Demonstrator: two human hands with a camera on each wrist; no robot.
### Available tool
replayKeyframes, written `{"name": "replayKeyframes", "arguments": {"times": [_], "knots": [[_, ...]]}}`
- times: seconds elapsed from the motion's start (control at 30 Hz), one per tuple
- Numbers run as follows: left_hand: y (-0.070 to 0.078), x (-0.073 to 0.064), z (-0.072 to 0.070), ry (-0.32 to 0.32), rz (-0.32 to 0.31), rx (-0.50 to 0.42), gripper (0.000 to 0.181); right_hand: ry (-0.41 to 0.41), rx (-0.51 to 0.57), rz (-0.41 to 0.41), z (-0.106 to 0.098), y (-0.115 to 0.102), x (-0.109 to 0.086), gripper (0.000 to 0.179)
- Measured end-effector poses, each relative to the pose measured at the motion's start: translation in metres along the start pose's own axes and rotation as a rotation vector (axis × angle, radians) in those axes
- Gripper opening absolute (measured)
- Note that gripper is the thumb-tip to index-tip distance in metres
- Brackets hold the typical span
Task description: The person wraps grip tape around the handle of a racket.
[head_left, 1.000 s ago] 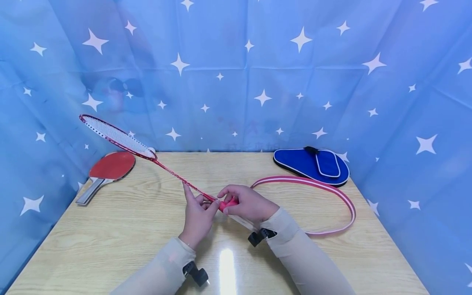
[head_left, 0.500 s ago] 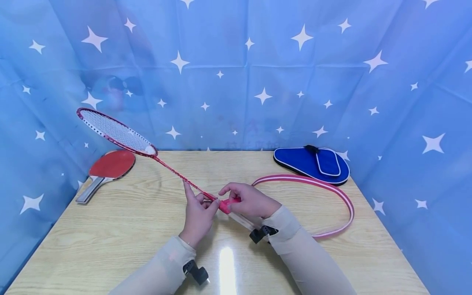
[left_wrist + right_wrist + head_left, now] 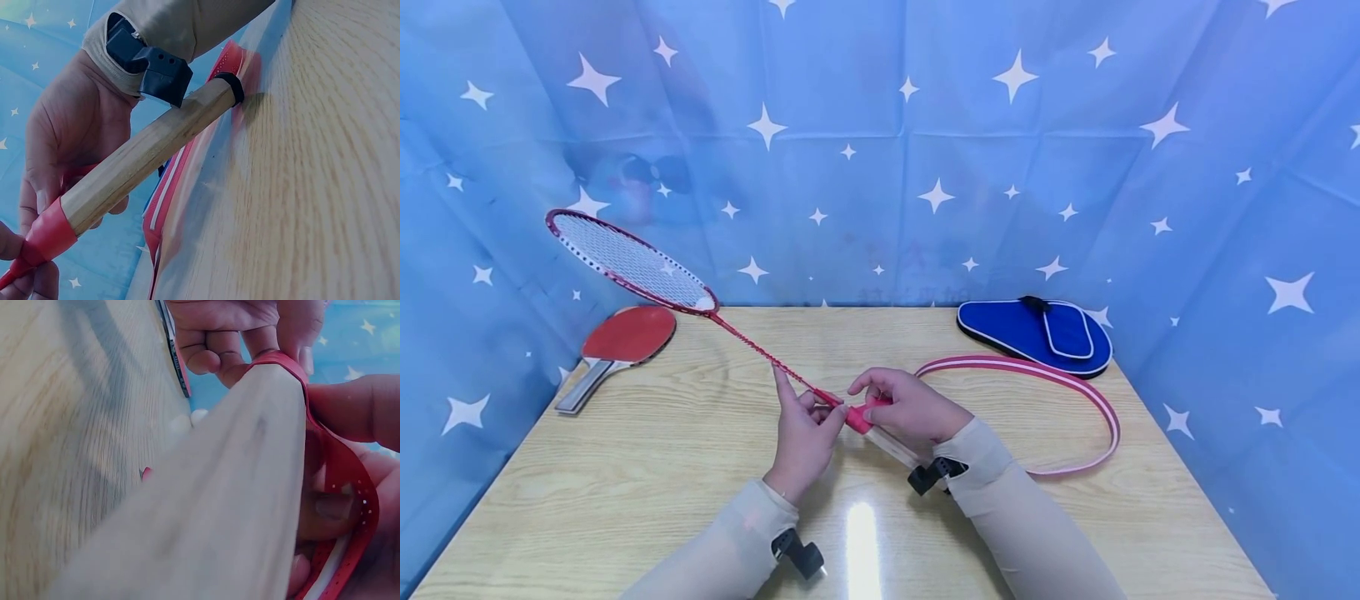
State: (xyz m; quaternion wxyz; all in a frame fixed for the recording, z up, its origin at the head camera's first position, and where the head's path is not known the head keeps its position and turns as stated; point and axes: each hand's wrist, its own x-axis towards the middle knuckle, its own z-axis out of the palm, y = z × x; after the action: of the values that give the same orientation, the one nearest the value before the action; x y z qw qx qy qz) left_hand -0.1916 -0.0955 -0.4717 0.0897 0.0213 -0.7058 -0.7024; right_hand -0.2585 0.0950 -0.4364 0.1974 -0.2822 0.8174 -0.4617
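Left grip (image 3: pixel 803 443) pinches the racket (image 3: pixel 628 260), pointing to 10 o'clock over the desk (image 3: pixel 587 483), just above its bare handle (image 3: pixel 149 152), while right grip (image 3: pixel 919 408) pinches red tape (image 3: pixel 1015 364) looping toward 3 o'clock; wrapping judged in hand, next move calling for taut, overlapping turns toward 4 o'clock.

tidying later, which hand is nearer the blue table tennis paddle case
Right. The right hand, pinching the red grip tape, is in front of the blue table tennis paddle case and left of it. The left hand, holding the badminton racket, is farther left.
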Motion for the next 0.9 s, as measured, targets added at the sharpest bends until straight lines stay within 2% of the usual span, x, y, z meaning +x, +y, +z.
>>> {"name": "replayKeyframes", "arguments": {"times": [0.2, 0.4, 0.67, 0.9], "knots": [[-0.0001, -0.0005, -0.0003, -0.005, -0.002, -0.025, 0.125, -0.077, 0.049, 0.065, -0.0012, 0.0019, 0.0001, 0.041], [-0.001, -0.0002, -0.0007, -0.015, 0.0, -0.053, 0.125, -0.124, 0.084, 0.045, -0.0026, 0.0012, 0.0, 0.041], [0.0001, -0.001, -0.001, -0.014, 0.009, -0.035, 0.122, -0.09, 0.053, 0.048, 0.0016, -0.0036, -0.0023, 0.039], [-0.0025, 0.0009, -0.0015, 0.01, 0.018, 0.01, 0.117, -0.065, 0.019, 0.036, 0.0061, -0.0052, -0.0035, 0.037]]}}
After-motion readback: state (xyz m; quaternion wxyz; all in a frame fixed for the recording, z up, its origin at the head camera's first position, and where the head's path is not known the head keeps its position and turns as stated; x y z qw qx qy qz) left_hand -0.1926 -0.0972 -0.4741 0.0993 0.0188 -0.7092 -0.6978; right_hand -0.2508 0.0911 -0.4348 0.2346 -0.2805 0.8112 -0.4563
